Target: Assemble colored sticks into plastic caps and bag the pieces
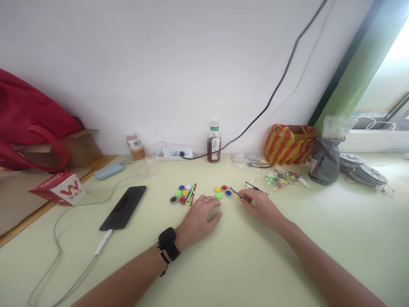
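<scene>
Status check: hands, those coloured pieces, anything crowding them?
Left hand flat on table, holding nothing. Right hand pinching coloured sticks beside small discs. Second disc cluster close left.

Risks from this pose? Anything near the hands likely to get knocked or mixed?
1. The left hand lies close to the left cluster of coloured discs and sticks; a sweep may scatter them.
2. The right hand pinches thin coloured sticks beside the second disc cluster; one may slip.

Left hand [200, 217] palm down, fingers [213, 218] loosely curled, flat on bench, wrist straight, forearm stretched forward. Right hand [260, 207] reaching in, fingertips pinched together, forearm angled inward from right.
</scene>
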`<state>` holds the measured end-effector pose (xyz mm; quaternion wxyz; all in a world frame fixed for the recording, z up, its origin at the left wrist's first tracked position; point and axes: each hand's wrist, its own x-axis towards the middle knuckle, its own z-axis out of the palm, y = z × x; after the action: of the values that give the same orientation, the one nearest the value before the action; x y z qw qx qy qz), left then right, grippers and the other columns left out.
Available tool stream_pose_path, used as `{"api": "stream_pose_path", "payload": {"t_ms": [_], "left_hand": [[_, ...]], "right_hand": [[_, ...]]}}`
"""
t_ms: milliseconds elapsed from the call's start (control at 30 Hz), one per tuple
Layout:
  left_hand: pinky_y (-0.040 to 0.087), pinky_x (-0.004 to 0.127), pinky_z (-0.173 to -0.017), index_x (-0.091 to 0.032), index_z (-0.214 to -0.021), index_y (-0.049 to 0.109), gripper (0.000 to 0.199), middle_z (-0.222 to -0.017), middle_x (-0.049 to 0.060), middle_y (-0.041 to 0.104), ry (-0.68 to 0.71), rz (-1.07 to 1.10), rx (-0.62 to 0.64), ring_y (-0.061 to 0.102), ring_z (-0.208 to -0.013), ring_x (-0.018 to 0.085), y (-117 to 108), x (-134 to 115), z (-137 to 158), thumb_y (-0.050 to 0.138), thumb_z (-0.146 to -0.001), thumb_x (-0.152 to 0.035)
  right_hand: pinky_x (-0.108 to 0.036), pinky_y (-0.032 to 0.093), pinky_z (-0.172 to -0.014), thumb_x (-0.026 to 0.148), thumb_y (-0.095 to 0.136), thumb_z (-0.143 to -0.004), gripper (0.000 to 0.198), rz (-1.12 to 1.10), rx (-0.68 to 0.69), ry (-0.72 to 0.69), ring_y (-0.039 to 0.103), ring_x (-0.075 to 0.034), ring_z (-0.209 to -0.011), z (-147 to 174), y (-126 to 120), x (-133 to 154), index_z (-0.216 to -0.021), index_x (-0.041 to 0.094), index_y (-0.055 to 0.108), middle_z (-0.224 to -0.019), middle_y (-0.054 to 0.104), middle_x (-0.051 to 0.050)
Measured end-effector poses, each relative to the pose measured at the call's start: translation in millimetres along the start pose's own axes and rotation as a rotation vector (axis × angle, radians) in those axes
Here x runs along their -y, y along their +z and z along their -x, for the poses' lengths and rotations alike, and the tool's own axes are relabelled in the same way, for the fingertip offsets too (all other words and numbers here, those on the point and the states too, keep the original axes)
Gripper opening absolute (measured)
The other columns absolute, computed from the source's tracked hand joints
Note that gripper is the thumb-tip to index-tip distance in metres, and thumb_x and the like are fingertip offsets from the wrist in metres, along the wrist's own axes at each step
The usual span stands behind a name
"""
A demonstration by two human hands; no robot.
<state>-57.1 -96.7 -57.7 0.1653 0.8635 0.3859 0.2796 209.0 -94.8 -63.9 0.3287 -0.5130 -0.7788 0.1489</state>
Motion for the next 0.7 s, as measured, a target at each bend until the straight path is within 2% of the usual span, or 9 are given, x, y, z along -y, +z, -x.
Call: {"api": "stream_pose_path", "payload": {"t_ms": [167,467,700], "left_hand": [[0.047,0.05,-0.109,-0.024,-0.128,0.065,0.031,-0.133,0.007,0.067,0.012,-0.009,0.025,0.056,-0.125,0.028,1.3,3.4,1.3,0.06,-0.097,-0.026],[0.046,0.05,-0.11,-0.024,-0.13,0.062,0.033,-0.132,0.008,0.066,0.021,0.014,0.024,0.055,-0.125,0.028,2.4,4.7,2.2,0.059,-0.097,-0.025],[0.045,0.049,-0.11,-0.026,-0.138,0.056,0.04,-0.133,0.008,0.064,0.019,0.039,0.013,0.054,-0.127,0.028,1.4,3.7,2.2,0.059,-0.098,-0.024]], "right_hand": [[-0.032,0.051,-0.072,0.018,0.049,-0.093,0.027,0.034,0.036,-0.036,0.069,-0.022,-0.083,1.2,2.1,0.6,-0.11,0.022,0.071,-0.095,0.075,-0.006],[-0.036,0.051,-0.082,0.014,0.046,-0.095,0.028,0.046,0.088,-0.024,0.068,-0.025,-0.097,-0.7,2.0,2.8,-0.11,0.021,0.068,-0.108,0.074,-0.01],[-0.034,0.05,-0.073,0.016,0.049,-0.093,0.023,-0.051,0.162,-0.01,0.065,-0.021,-0.081,3.5,-2.7,18.6,-0.103,0.021,0.069,-0.095,0.072,-0.007]]}}
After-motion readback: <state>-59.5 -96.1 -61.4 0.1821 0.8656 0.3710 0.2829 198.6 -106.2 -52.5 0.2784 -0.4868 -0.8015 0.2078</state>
